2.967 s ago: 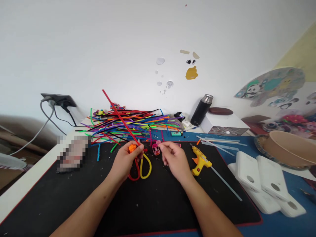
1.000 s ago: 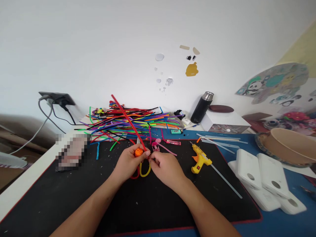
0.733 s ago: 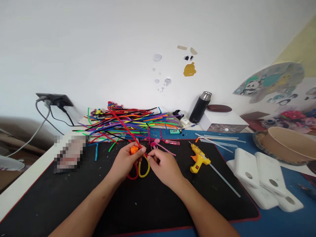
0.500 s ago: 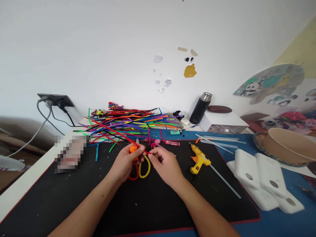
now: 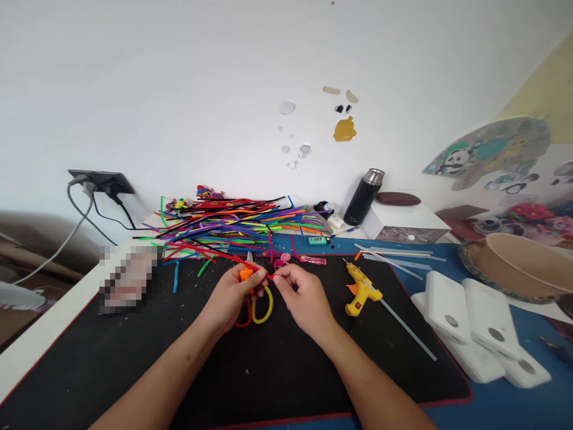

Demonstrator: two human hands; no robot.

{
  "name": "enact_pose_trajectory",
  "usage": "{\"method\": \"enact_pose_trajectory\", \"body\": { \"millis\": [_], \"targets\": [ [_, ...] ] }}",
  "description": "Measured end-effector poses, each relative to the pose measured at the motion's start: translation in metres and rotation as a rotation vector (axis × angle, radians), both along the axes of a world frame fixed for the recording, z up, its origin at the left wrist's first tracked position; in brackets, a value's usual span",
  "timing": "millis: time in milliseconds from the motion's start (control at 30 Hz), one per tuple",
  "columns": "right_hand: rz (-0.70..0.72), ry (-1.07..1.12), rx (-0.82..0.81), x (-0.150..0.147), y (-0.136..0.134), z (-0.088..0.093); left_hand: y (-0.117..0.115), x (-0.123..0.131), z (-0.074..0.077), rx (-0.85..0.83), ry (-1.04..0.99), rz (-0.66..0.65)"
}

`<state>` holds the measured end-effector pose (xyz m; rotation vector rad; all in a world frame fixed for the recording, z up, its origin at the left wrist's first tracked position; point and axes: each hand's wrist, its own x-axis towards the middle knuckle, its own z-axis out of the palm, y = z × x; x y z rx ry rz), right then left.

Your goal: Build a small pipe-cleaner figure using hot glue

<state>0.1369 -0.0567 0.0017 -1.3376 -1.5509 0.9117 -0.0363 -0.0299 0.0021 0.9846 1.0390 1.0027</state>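
Red pipe cleaner [image 5: 239,260], caught between both hands at the clock's centre, with the long tail slanting out between nine and ten o'clock, over the near edge of a heap of loose pipe cleaners [image 5: 242,222] at eleven. Left hand [image 5: 229,294]: grip pinched on the red length, thumb pressed to fingers, with an orange piece [image 5: 246,273] tucked into the same grip. Right hand [image 5: 307,295]: thumb and forefinger pinched on the short red end, just beside the left fingertips, toward three o'clock.

Progress, as far as visible: orange already bunched into a compact, bumpy lump, so apparently well advanced. Red, by judgement, only begun: short end under the fingers, long tail nearly straight, unshaped and untrimmed. Joined to the orange or merely lying against it: impossible to tell behind the fingers.

Between six and seven o'clock, partly beneath the left hand: scissors [image 5: 262,321] with one red and one yellow loop, lying on the black mat [image 5: 277,382], not in use. At three o'clock, well apart from the fingers: yellow glue gun [image 5: 362,292], likewise lying unheld. Near, at two o'clock: small pink pieces [image 5: 285,257].
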Motion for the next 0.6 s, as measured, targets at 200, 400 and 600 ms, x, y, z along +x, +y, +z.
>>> {"method": "enact_pose_trajectory", "body": {
  "millis": [200,400,600],
  "targets": [
    [0.054,-0.314,0.096,-0.0011,-0.0054,0.0027,-0.0012,-0.0028,0.0024,0.21,0.22,-0.019],
    [0.061,-0.367,0.079,-0.0029,-0.0055,0.0008,-0.0012,-0.0033,0.0007,0.232,0.267,-0.045],
    [0.053,-0.145,0.035,-0.0044,-0.0052,0.0032,0.002,-0.0043,-0.0019,0.108,0.059,0.004]
  ]
}}
